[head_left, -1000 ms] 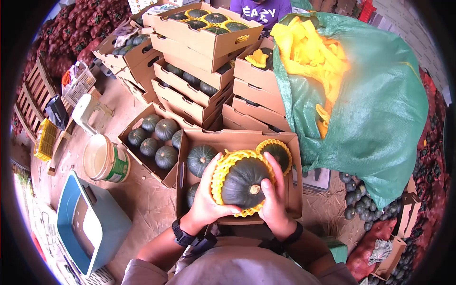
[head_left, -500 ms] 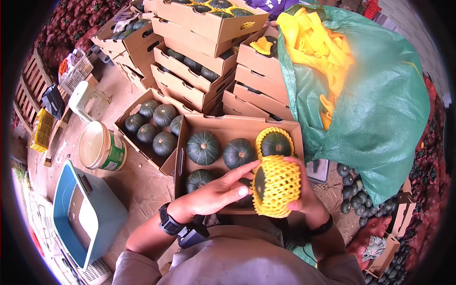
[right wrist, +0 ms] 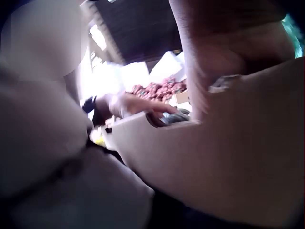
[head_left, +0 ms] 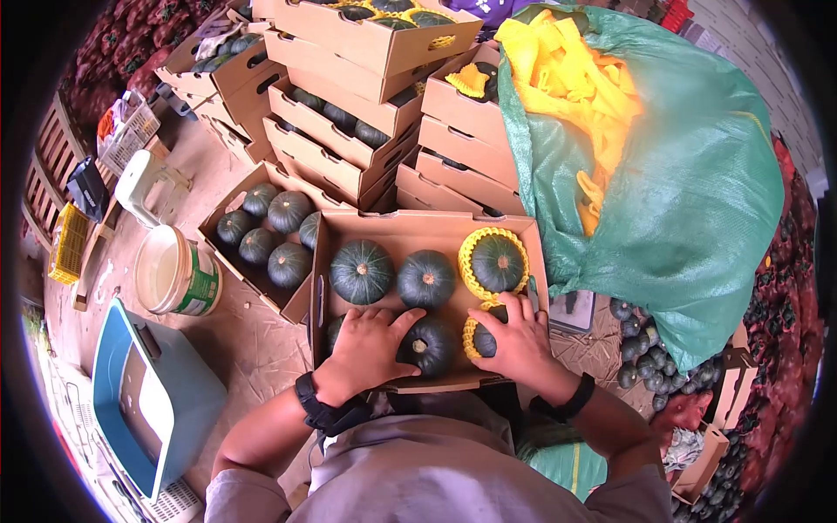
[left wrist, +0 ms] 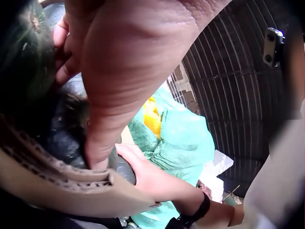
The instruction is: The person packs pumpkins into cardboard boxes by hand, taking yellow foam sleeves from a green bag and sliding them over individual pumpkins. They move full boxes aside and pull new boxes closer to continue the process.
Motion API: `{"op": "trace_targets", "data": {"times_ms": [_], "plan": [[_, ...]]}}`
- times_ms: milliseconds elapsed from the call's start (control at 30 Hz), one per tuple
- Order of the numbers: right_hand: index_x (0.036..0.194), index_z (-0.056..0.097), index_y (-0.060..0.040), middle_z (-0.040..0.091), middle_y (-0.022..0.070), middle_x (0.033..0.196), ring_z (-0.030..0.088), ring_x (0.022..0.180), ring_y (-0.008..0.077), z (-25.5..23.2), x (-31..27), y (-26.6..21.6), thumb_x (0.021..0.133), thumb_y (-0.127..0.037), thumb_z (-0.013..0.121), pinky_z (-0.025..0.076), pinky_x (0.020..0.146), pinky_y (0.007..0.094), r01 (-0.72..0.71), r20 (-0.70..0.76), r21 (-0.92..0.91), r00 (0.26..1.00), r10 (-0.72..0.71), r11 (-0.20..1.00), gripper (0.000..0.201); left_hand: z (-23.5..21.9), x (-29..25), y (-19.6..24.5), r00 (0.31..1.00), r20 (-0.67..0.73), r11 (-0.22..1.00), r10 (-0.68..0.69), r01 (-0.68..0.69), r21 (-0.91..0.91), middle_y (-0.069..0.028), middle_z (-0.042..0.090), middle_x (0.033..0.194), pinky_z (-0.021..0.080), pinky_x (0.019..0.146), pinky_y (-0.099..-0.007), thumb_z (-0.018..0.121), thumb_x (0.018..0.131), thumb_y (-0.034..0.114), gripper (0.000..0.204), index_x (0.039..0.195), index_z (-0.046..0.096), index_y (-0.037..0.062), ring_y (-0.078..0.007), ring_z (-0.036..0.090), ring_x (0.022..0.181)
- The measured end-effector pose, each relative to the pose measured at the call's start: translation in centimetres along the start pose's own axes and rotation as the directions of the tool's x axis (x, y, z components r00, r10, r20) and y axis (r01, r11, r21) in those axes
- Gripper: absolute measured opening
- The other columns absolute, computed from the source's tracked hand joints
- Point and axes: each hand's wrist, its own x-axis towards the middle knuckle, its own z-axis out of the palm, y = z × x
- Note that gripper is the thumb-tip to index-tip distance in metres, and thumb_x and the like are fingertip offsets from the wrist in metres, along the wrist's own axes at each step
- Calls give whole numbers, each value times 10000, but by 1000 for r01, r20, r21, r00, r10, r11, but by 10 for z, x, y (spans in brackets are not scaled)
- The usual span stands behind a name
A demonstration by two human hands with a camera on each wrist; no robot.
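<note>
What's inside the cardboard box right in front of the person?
The box holds dark green squashes, one in yellow netting. Both hands cover more, so the front row's count is hidden.

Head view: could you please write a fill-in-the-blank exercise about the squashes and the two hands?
1. The right hand grips a squash wrapped in a ____ foam net.
2. The left hand rests on squashes in the ____ row of the open box.
3. The back row of that box holds ____ squashes.
4. The big sack of nets is ____.

Missing words: yellow; front; three; green
</note>
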Motion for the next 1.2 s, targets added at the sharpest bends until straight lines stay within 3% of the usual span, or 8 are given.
{"op": "trace_targets", "data": {"times_ms": [200,400,567,667,733,1000,1100,1200], "plan": [[1238,551,-200,569,89,1144,549,1083,303,-49,5,14,685,-321,768,410,923,486,204,27,113,978,-208,972,606,5,12,28,998,41,992,-53,48,114,-162,605,1011,445,836,-403,612,754,611,806,1387,399,159,-290,590,941],[1109,600,-109,617,125,1005,597,914,298,-126,83,91,725,-150,716,438,850,397,-325,-741,-290,672,4,900,403,-3,-1,20,1000,-3,998,5,-5,-60,-163,583,964,467,822,-410,640,775,522,787,1422,348,181,-332,583,907],[984,623,-52,658,113,837,621,799,279,-144,71,82,798,-89,660,467,749,379,68,-845,247,503,181,967,193,-32,-8,19,938,-342,913,-53,-93,-396,-186,533,1143,421,948,-425,760,719,330,858,1423,323,104,-347,532,1066],[1006,610,-33,664,105,918,652,820,209,-107,25,-9,796,-45,675,515,755,294,470,-548,470,819,-171,747,220,-49,-5,25,822,-570,861,-7,-285,-422,-192,492,1270,416,967,-427,752,738,224,725,1354,413,46,-351,483,1176],[1032,618,-45,643,95,1022,645,884,251,-74,13,-44,767,-97,721,513,752,316,727,-558,466,684,-470,504,289,-28,4,13,816,-527,646,236,-537,-543,-153,573,1173,448,926,-405,674,804,147,493,1260,511,52,-334,548,1102],[1118,565,17,637,99,941,611,887,153,-34,-25,-30,902,-66,553,474,772,284,-4,138,943,914,-381,333,232,-24,-21,19,941,-252,910,226,-297,-291,-84,563,654,469,497,-382,668,799,435,412,706,563,47,-285,585,549],[1058,547,29,634,92,937,601,884,130,-29,-16,-42,849,-29,589,477,767,275,274,-22,712,929,-370,646,221,-23,-13,33,892,-340,895,297,-384,-227,-78,564,687,465,525,-369,692,760,459,431,681,562,56,-260,586,585],[1001,523,-26,583,48,901,585,803,121,-10,10,-54,818,-10,603,483,744,267,202,-190,978,964,187,-46,200,-32,1,53,635,-762,976,129,-215,-14,-107,559,967,449,766,-389,774,675,410,498,962,619,33,-266,556,906]]}}
